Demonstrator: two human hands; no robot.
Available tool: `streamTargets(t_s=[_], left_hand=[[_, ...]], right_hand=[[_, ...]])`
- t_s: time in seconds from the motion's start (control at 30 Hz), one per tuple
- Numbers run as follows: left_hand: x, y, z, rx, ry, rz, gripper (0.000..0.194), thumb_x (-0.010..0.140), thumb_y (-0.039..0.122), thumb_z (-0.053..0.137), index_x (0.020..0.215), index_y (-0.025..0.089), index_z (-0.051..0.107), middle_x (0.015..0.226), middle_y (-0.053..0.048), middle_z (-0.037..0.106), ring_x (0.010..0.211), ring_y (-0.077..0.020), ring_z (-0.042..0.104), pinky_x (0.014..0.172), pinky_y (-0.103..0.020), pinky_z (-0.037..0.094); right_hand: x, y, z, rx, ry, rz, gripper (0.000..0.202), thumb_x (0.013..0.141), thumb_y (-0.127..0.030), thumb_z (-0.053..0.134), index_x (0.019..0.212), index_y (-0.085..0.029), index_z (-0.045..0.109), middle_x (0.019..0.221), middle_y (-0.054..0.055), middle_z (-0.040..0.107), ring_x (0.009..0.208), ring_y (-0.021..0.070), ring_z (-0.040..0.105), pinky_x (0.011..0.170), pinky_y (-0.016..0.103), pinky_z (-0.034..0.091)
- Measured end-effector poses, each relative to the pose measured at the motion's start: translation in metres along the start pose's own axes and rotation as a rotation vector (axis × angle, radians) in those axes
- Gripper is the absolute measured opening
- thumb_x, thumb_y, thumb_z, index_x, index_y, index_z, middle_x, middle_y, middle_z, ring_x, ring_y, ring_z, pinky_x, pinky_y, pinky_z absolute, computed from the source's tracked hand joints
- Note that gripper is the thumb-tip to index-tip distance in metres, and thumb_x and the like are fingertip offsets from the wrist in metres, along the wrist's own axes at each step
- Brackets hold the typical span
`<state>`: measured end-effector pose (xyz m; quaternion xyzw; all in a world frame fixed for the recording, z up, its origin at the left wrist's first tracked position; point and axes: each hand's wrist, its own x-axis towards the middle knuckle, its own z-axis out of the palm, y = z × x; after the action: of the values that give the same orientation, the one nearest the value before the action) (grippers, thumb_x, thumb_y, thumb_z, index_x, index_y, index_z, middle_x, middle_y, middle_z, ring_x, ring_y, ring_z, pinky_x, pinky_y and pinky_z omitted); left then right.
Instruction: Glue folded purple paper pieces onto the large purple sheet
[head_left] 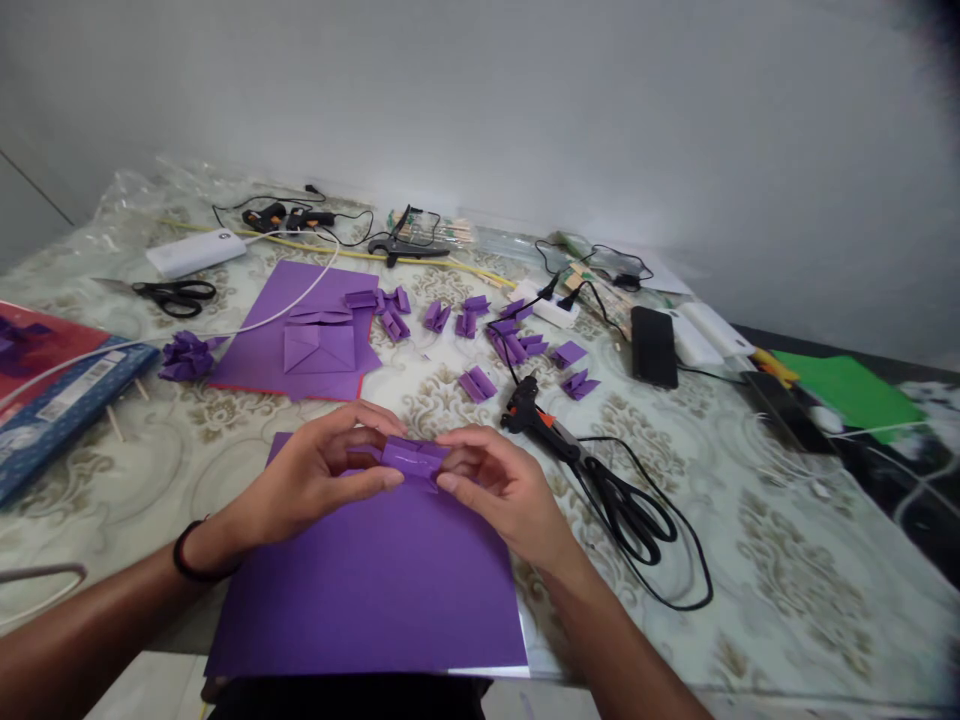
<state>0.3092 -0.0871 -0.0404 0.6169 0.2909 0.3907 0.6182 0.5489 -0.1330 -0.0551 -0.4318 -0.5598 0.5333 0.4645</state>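
Between my two hands is a small folded purple paper piece, with a shiny streak along its front. My left hand grips its left end between thumb and fingers. On the right end, the thumb and fingers of my right hand close in the same way. Both hands are above a large purple sheet at the table's front edge. Several similar folded purple pieces lie scattered farther back. To the left of them, a purple folded envelope shape rests on another purple sheet.
A black glue gun and black-handled scissors lie right of my hands, with a looping cable. More scissors, a white power bank and a blue packet are at left. A phone and power strip lie at right.
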Motion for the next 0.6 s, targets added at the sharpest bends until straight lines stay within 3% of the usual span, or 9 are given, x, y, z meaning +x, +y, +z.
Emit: streamTargets(t_s=[0.3,0.43,0.6], left_hand=[[0.0013,0.0001,0.0004,-0.108,-0.002,0.007,0.016,0.086,0.012,0.082,0.098,0.018,0.074,0.117,-0.006,0.065,0.083,-0.013,0.074,0.071,-0.025,0.067],[-0.0001,0.0005,0.0001,-0.101,-0.012,-0.005,0.012,0.087,0.01,0.08,0.094,0.019,0.078,0.118,-0.004,0.062,0.074,-0.0089,0.073,0.069,-0.024,0.067],[-0.0002,0.0012,-0.0016,-0.001,0.0,0.016,0.009,0.087,0.012,0.081,0.091,0.02,0.079,0.117,-0.005,0.065,0.081,-0.0089,0.071,0.072,-0.02,0.064]], right_hand=[[-0.0018,0.0041,-0.0002,-0.006,0.016,-0.074,0.018,0.094,-0.035,0.077,0.107,-0.024,0.076,0.082,0.002,0.077,0.074,0.0177,0.077,0.073,0.032,0.063],[-0.0012,0.0022,-0.0005,-0.008,0.002,-0.105,0.01,0.095,-0.029,0.076,0.103,-0.026,0.079,0.088,0.002,0.077,0.071,0.0148,0.076,0.07,0.028,0.061],[-0.0012,-0.0022,-0.0009,-0.016,-0.023,-0.125,0.008,0.096,-0.027,0.074,0.101,-0.027,0.081,0.089,0.001,0.076,0.072,0.0139,0.075,0.068,0.027,0.059]])
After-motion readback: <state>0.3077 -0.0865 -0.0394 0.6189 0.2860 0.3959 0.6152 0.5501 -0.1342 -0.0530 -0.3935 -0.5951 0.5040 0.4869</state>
